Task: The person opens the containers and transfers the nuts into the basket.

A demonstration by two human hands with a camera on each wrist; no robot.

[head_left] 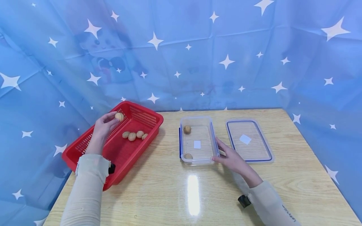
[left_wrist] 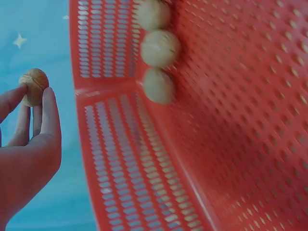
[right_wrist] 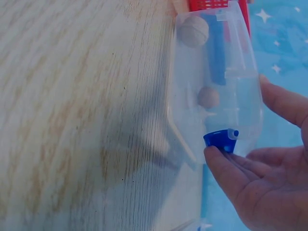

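Note:
Over the far left part of the red basket [head_left: 120,157], my left hand [head_left: 102,129] pinches a walnut [head_left: 119,117] between thumb and fingertips. The left wrist view shows that same walnut [left_wrist: 34,87] held up outside the basket wall's outline. Several walnuts [head_left: 132,136] lie together on the basket floor. My right hand [head_left: 232,159] grips the near right corner of a clear plastic food container [head_left: 203,136], with its fingers at a blue side latch [right_wrist: 221,139]. Inside that container are two walnuts, one at the far left [head_left: 187,129] and one at the near left [head_left: 188,156].
A clear lid [head_left: 250,150] with a blue seal and a white label lies flat to the right of the container. The wooden table [head_left: 158,188] ends at a blue star-patterned curtain [head_left: 181,56] behind and at the sides.

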